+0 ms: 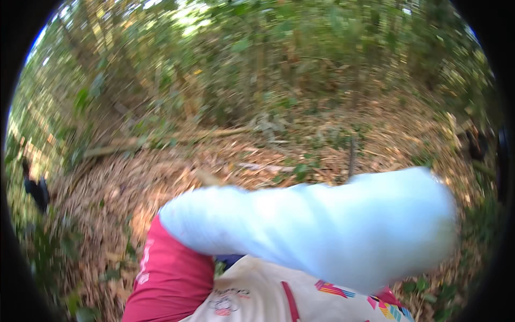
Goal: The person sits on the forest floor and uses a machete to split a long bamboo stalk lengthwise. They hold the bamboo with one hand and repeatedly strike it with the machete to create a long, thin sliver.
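Note:
A light-blue sleeved arm [300,214] stretches across the lower middle, smeared by motion and bulky at its right end. Which arm it is I cannot tell. Neither of my hands shows its fingers. The sleeve's left end lies over a knee in red trousers [171,279]. Below the sleeve is my cream top [252,292] with coloured prints. A thin dark upright piece [352,155] rises just behind the sleeve; its lower part is hidden and its kind is unclear. A blurred tan piece [208,177] peeks out above the sleeve's left part.
Dry brown leaf litter [118,185] covers the sloping ground. A fallen pole-like trunk [171,138] lies across it. Dense green growth [257,59] stands behind. Dark blurred shapes sit at the far left [37,190] and far right [476,144].

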Demonstrator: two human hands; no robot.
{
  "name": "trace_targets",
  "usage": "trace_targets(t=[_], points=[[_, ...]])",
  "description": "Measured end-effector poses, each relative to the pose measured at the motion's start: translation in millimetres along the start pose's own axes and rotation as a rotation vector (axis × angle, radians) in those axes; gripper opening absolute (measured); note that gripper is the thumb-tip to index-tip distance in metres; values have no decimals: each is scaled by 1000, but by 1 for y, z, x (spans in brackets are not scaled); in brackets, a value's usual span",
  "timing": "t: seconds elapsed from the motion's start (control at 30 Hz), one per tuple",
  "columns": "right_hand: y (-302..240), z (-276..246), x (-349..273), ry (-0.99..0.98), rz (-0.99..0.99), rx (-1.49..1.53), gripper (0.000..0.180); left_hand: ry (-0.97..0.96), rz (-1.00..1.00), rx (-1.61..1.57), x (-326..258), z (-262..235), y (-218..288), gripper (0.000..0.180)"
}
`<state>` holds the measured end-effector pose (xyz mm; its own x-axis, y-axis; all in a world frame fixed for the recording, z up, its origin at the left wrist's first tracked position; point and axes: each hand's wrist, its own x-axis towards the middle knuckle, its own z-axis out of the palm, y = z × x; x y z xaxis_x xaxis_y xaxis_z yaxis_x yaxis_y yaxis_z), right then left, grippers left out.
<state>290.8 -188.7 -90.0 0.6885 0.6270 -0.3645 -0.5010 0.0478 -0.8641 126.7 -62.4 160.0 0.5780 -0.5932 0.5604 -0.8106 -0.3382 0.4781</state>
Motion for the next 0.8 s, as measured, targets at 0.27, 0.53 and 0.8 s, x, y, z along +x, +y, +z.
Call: trace_targets(t=[0.27, 0.53, 0.8], points=[[11, 10, 5, -7, -29, -124, 58, -27, -50, 7, 11, 5, 35, 34], [15, 4, 3, 35, -56, -168, 58, -85, -63, -21, 11, 1, 38, 34], [18, 5, 2, 18, -66, -201, 59, -103, -121, -15, 7, -1, 51, 34]])
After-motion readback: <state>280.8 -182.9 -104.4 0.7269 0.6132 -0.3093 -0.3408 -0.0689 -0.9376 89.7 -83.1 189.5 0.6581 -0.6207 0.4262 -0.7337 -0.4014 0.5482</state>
